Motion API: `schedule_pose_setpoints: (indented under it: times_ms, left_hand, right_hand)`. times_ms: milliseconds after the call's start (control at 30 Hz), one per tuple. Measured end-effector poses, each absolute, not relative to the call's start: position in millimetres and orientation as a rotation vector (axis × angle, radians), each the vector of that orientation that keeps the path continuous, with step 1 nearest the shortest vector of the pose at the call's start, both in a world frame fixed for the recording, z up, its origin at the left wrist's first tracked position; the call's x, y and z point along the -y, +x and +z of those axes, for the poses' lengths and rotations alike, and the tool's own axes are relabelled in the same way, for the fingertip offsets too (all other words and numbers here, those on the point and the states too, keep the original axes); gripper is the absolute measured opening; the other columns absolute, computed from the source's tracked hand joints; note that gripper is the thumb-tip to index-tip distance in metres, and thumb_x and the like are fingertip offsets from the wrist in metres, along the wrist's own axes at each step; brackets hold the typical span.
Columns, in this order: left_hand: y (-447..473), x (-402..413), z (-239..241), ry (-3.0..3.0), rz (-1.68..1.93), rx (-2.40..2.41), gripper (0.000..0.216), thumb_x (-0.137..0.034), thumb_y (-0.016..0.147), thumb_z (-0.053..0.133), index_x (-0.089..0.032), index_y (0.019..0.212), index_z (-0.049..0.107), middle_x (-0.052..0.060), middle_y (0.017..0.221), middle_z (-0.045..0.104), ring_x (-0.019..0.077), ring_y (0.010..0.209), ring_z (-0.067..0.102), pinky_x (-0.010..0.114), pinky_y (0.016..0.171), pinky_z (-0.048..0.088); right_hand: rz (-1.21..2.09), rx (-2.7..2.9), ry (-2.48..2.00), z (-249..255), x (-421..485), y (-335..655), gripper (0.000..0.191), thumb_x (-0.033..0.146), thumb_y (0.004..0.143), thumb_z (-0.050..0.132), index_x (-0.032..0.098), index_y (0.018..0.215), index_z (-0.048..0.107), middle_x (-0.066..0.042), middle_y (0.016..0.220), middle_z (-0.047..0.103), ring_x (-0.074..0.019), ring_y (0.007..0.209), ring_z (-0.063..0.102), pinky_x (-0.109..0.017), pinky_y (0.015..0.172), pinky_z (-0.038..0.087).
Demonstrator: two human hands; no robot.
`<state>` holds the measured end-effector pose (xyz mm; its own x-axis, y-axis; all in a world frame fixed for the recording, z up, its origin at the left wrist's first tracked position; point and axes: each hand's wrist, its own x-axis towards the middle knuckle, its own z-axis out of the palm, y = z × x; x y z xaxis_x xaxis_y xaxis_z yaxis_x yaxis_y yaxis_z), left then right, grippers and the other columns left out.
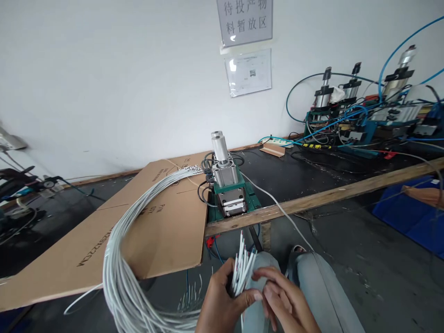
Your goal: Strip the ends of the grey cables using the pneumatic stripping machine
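Observation:
My left hand (222, 296) is closed around the end of a bundle of thin white cables (239, 273), their cut tips pointing up, some showing reddish cores. Close against the bundle's right side is my right hand (286, 298), its index finger bent toward the cables and set apart from the other curled fingers; nothing shows in it. The long grey-white coil of cables (116, 259) loops from the lower middle up across a cardboard sheet (173, 222). Its far ends lie beside a small pneumatic machine (227, 173) with a silver cylinder and green base.
The black bench (298, 173) has a wooden front edge (312, 187). More pneumatic machines (350, 111) with blue hoses stand at the right, and dark equipment (21, 189) at the left. Signs (246, 23) hang on the wall. A blue bin (409, 222) sits below the bench, right.

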<state>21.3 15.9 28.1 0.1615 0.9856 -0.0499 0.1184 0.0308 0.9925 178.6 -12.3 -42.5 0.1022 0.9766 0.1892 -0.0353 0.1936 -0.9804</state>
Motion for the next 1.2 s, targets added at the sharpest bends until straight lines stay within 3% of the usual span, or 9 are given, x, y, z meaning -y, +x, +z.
schedule_pose_setpoints:
  times_ms: [33, 100, 167, 367, 600, 800, 933, 1067, 1200]
  left_hand:
    - [22, -16, 25, 1.336, 0.994, -1.19, 0.066, -0.069, 0.051, 0.091, -0.015, 0.082, 0.067, -0.003, 0.069, 0.053, 0.0154, 0.068, 0.038, 0.024, 0.06, 0.03]
    - [23, -16, 22, 1.336, 1.015, -1.197, 0.071, -0.071, 0.047, 0.092, -0.014, 0.084, 0.07, -0.002, 0.069, 0.057, 0.0161, 0.068, 0.041, 0.024, 0.061, 0.032]
    - [23, -14, 23, 1.35, 1.1, -1.217, 0.067, -0.072, 0.054, 0.088, -0.014, 0.082, 0.071, -0.003, 0.067, 0.056, 0.0155, 0.066, 0.042, 0.024, 0.061, 0.033]
    - [22, -1, 44, 1.308, 1.299, -1.275, 0.044, -0.06, 0.088, 0.07, -0.018, 0.077, 0.061, -0.005, 0.063, 0.049, 0.0129, 0.061, 0.043, 0.024, 0.058, 0.037]
    - [14, -2, 47, 1.209, 1.065, -0.968, 0.031, -0.046, 0.091, 0.074, -0.016, 0.086, 0.069, -0.003, 0.061, 0.057, 0.0092, 0.055, 0.048, 0.02, 0.053, 0.033]
    - [12, -4, 55, 1.288, 0.986, -0.997, 0.023, -0.037, 0.088, 0.071, -0.016, 0.081, 0.064, -0.003, 0.058, 0.057, 0.0116, 0.055, 0.052, 0.023, 0.057, 0.041]
    - [14, -7, 64, 1.42, 0.886, -1.133, 0.006, -0.021, 0.073, 0.063, -0.017, 0.074, 0.059, -0.006, 0.053, 0.05, 0.0098, 0.05, 0.043, 0.021, 0.05, 0.033]
    - [15, -9, 70, 1.488, 0.858, -1.216, 0.007, -0.012, 0.062, 0.058, -0.018, 0.065, 0.058, -0.01, 0.051, 0.036, 0.007, 0.049, 0.026, 0.02, 0.046, 0.022]
    - [16, -7, 66, 1.395, 0.933, -1.053, 0.015, -0.022, 0.08, 0.065, -0.019, 0.068, 0.057, -0.003, 0.054, 0.058, 0.0101, 0.05, 0.047, 0.021, 0.051, 0.039]
  right_hand:
    - [1.032, 1.151, -1.057, -25, 7, 176, 0.039, 0.057, 0.099, 0.055, 0.027, 0.118, 0.071, -0.004, 0.081, 0.07, -0.0166, 0.056, 0.064, -0.022, 0.047, 0.053]
    - [1.175, 1.261, -0.957, 2, -4, 171, 0.042, 0.061, 0.095, 0.06, 0.022, 0.085, 0.072, 0.0, 0.069, 0.059, -0.0144, 0.055, 0.057, -0.021, 0.048, 0.049]
    - [1.24, 1.175, -0.921, 17, -9, 165, 0.048, 0.063, 0.095, 0.061, 0.02, 0.073, 0.064, 0.004, 0.059, 0.047, -0.0107, 0.05, 0.047, -0.019, 0.045, 0.042]
    - [1.318, 1.166, -0.895, 8, 6, 155, 0.059, 0.078, 0.091, 0.051, 0.023, 0.074, 0.064, 0.0, 0.063, 0.055, -0.0126, 0.049, 0.05, -0.021, 0.043, 0.042]
    - [1.257, 1.455, -0.808, 9, 9, 164, 0.054, 0.064, 0.102, 0.044, 0.022, 0.074, 0.064, 0.001, 0.062, 0.051, -0.0118, 0.051, 0.049, -0.021, 0.045, 0.042]
    - [1.29, 1.344, -0.995, 10, 19, 169, 0.059, 0.075, 0.096, 0.047, 0.025, 0.104, 0.077, -0.008, 0.091, 0.074, -0.0227, 0.083, 0.07, -0.027, 0.061, 0.054]
    - [1.209, 1.634, -0.973, 33, 13, 180, 0.053, 0.062, 0.103, 0.044, 0.023, 0.081, 0.072, -0.004, 0.076, 0.067, -0.0199, 0.073, 0.063, -0.029, 0.072, 0.051]
    - [1.108, 1.811, -0.96, 39, 7, 184, 0.046, 0.047, 0.106, 0.043, 0.023, 0.069, 0.055, 0.0, 0.067, 0.053, -0.0165, 0.065, 0.053, -0.028, 0.064, 0.042]
    - [1.352, 1.459, -0.844, 8, 7, 173, 0.05, 0.062, 0.101, 0.05, 0.021, 0.073, 0.06, 0.0, 0.071, 0.054, -0.0133, 0.06, 0.049, -0.025, 0.055, 0.04]
